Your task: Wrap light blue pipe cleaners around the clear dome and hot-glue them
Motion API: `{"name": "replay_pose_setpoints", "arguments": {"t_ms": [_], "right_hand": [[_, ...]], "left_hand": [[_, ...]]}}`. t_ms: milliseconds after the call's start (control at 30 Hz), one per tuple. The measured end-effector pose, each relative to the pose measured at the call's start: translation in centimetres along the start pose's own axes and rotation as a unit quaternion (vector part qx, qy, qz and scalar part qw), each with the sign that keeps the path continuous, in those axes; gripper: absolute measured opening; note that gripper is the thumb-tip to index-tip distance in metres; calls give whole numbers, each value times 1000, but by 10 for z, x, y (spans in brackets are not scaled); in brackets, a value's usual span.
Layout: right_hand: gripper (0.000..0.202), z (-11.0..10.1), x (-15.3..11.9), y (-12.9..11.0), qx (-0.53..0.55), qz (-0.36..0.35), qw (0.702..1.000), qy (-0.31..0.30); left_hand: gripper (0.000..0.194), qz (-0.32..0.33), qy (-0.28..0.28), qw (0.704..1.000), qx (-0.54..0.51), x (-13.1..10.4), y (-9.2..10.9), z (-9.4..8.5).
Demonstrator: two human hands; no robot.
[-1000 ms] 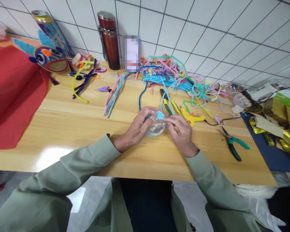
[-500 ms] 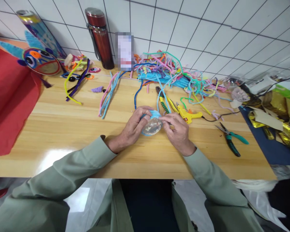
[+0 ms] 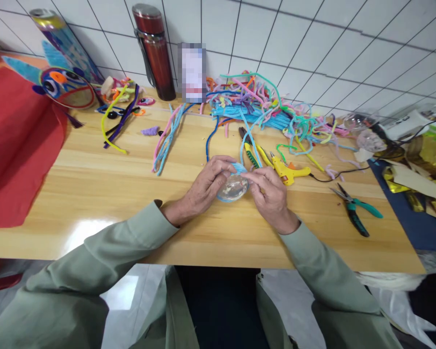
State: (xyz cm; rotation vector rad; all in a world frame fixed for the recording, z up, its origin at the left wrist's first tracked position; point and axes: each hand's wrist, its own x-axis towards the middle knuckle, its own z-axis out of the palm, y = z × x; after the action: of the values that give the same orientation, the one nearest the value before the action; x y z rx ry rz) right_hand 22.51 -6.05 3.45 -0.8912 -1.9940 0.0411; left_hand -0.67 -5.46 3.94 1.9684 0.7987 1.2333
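Observation:
Near the middle of the table, a round clear plastic piece (image 3: 234, 189) has light blue pipe cleaner (image 3: 239, 168) along its upper edge. My left hand (image 3: 208, 186) grips it from the left, fingers over the blue edge. On the right side, my right hand (image 3: 269, 194) is closed, its fingertips pressed on the blue edge; part of the pipe cleaner is hidden under the fingers. Two light blue strands (image 3: 252, 140) rise just beyond my right hand. The yellow glue gun (image 3: 289, 172) lies close to that hand, beside yellow-green-handled pliers (image 3: 252, 154).
Piled pipe cleaners (image 3: 254, 104) lie along the wall, right of a phone (image 3: 193, 72) and a red thermos (image 3: 154, 53). Teal-handled pliers (image 3: 358, 211) are at right. Red cloth (image 3: 18, 150) and a decorated can (image 3: 67, 87) are at left.
The whole view has shifted slightly, moving the table items rightward in the picture. My right fingertips have moved a little left over the blue edge. My left hand keeps its grip.

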Motion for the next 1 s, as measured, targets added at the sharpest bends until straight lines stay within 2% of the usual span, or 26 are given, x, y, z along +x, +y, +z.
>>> {"name": "replay_pose_setpoints", "arguments": {"t_ms": [300, 500, 667, 800, 1000], "right_hand": [[45, -1, 2, 0, -1, -3, 1000, -9], [42, -10, 4, -1, 10, 0, 999, -48], [34, -14, 2, 0, 18, 32, 997, -66], [30, -13, 2, 1, 25, 42, 997, -61], [27, -12, 1, 2, 15, 44, 998, -52]], "left_hand": [[33, -5, 0, 1000, -17, 3, 2, -1], [31, -5, 10, 999, -52, 2, 2, 1], [48, -28, -11, 996, -83, 2, -4, -4], [49, -6, -47, 997, -67, 3, -9, -8], [42, 27, -50, 996, -67, 2, -10, -7]]}}
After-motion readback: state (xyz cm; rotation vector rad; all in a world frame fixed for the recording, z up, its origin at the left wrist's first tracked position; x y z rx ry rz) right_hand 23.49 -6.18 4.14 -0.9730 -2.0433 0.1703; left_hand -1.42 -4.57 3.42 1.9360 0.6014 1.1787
